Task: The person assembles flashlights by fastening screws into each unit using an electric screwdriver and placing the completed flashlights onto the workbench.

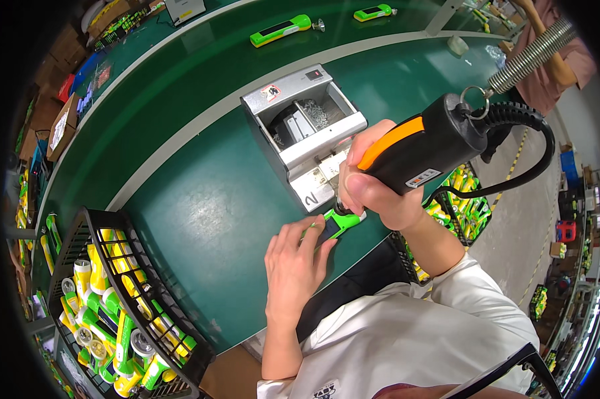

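My right hand (383, 193) is wrapped round a black electric screwdriver (439, 143) with an orange lever. The screwdriver slants down to the left, and its tip end is at the right part of a green flashlight (343, 224). My left hand (292, 266) holds this flashlight against the green table, fingers over its dark panel. Whether the bit touches a screw is too small to tell. Just beyond both hands stands a grey metal screw feeder (343, 136), with loose small screws (313, 113) in its open tray.
At the left is a black plastic crate (123, 219) full of green and yellow flashlights. Another filled crate (454, 219) stands right of the table. A coil spring (532, 56) and black cable (549, 156) hang from the screwdriver. Two flashlights (283, 30) lie at the back. Another person (556, 66) is at far right.
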`<state>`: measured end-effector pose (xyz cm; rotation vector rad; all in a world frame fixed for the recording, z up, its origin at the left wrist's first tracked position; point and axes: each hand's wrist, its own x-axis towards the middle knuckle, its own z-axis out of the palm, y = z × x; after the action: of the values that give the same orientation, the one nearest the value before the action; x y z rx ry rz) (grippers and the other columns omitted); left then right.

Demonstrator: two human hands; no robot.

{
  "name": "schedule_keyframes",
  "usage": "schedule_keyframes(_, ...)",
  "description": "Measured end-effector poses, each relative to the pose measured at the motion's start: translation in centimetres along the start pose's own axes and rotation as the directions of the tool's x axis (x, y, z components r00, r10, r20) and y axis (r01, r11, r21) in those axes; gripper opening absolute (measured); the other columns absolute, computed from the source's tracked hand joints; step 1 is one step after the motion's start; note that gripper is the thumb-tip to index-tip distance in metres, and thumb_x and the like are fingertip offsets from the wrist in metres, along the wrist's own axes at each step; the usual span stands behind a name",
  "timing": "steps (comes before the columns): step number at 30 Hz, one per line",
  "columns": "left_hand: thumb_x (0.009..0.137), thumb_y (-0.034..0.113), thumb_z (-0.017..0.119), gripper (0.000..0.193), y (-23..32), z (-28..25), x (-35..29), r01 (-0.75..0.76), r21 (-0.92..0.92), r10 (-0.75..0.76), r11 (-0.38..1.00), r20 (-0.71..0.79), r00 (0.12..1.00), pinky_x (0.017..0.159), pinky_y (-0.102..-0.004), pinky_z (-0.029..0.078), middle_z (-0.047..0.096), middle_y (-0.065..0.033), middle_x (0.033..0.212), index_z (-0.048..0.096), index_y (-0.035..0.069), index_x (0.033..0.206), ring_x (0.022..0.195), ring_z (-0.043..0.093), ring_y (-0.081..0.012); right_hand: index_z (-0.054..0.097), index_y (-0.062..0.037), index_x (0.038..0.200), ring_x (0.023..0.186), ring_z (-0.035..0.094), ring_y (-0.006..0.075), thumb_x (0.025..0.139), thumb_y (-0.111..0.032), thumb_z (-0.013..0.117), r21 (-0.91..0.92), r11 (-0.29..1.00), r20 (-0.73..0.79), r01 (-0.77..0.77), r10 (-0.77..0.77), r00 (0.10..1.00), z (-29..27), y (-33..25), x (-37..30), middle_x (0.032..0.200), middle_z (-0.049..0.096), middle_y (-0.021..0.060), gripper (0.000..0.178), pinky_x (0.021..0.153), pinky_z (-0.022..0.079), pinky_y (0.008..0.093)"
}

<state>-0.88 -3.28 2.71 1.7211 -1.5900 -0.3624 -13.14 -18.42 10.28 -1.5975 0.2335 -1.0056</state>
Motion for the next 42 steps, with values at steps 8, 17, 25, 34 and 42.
schedule_keyframes(8, 0.084, 0.017, 0.080, 0.029, -0.1, 0.1, 0.0, -0.007, 0.001, 0.007, 1.000, -0.007, 1.000, 0.076, -0.0380, 0.049, 0.071, -0.0030, 0.113, 0.072, 0.005, 0.109, 0.096, 0.065, -0.0240, 0.044, -0.0021, 0.108, 0.046, 0.050, 0.0131, 0.091, 0.003, 0.060, 0.003, 1.000, -0.020, -0.017, 0.017, 1.000, 0.0, 0.1, -0.3, 0.065, 0.050, 0.0056, 0.024, 0.046, 0.045, 0.0289)
schedule_keyframes(17, 0.083, 0.017, 0.082, 0.030, 0.2, -0.2, 0.4, -0.011, -0.004, 0.011, 1.000, -0.010, 1.000, 0.078, -0.0397, 0.051, 0.071, -0.0054, 0.109, 0.071, 0.004, 0.108, 0.095, 0.066, -0.0265, 0.047, -0.0019, 0.108, 0.054, 0.056, 0.0118, 0.087, 0.001, 0.066, -0.138, 0.982, 0.022, -0.128, 0.133, 0.991, 0.4, 0.1, -0.3, 0.072, 0.059, 0.0052, 0.029, 0.056, 0.048, 0.0272)
schedule_keyframes(25, 0.085, 0.021, 0.080, 0.032, 0.4, -0.6, -0.1, -0.004, 0.034, 0.002, 0.999, 0.042, 0.999, 0.079, -0.0405, 0.050, 0.070, -0.0054, 0.112, 0.072, 0.005, 0.112, 0.099, 0.066, -0.0269, 0.055, -0.0041, 0.102, 0.071, 0.062, 0.0115, 0.086, -0.001, 0.074, -0.077, 0.991, 0.160, -0.109, 0.120, 0.980, 0.7, 0.2, -0.5, 0.080, 0.065, 0.0049, 0.025, 0.067, 0.048, 0.0275)
schedule_keyframes(34, 0.084, 0.021, 0.081, 0.029, 0.7, -0.3, -0.8, -0.051, 0.049, 0.050, 0.997, 0.006, 0.999, 0.078, -0.0418, 0.049, 0.070, -0.0084, 0.107, 0.071, 0.004, 0.105, 0.095, 0.065, -0.0297, 0.063, -0.0025, 0.088, 0.069, 0.058, 0.0150, 0.084, -0.016, 0.080, -0.171, 0.985, 0.137, -0.019, 0.043, 0.990, 1.5, -0.6, -1.5, 0.076, 0.063, 0.0040, 0.021, 0.064, 0.047, 0.0313)
schedule_keyframes(42, 0.084, 0.020, 0.081, 0.032, 0.3, -0.1, -1.0, -0.076, 0.096, 0.078, 0.993, -0.022, 0.997, 0.079, -0.0415, 0.050, 0.071, -0.0068, 0.110, 0.071, 0.004, 0.110, 0.096, 0.065, -0.0279, 0.061, -0.0026, 0.103, 0.069, 0.063, 0.0100, 0.085, -0.004, 0.075, -0.135, 0.985, -0.046, 0.107, -0.114, 0.992, 0.6, -2.4, -2.3, 0.079, 0.066, 0.0047, 0.023, 0.061, 0.049, 0.0262)
